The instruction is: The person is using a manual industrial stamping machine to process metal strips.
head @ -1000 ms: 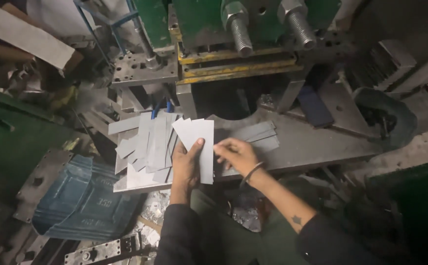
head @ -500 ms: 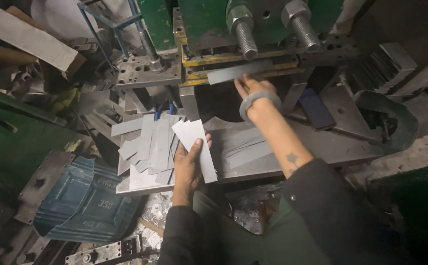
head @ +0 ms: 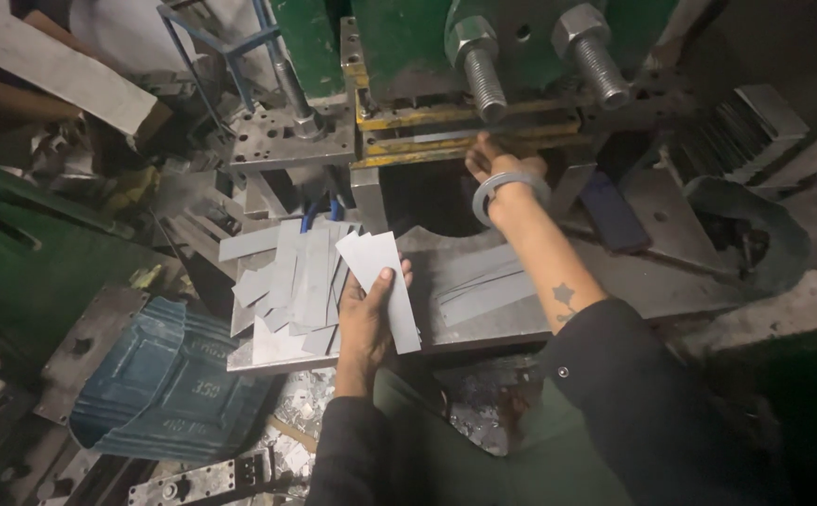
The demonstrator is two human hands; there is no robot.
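Loose strips (head: 287, 281) lie on the press table (head: 671, 290), left of the die opening (head: 427, 192).

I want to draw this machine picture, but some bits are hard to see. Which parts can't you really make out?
- Head view: the right hand's fingertips, tucked into the press slot, so whether they grip a strip is unclear.
- The left hand's palm, covered by the grey metal strips it holds.
- The dark opening under the slot, too dim.
- The green press, cut off by the top edge.
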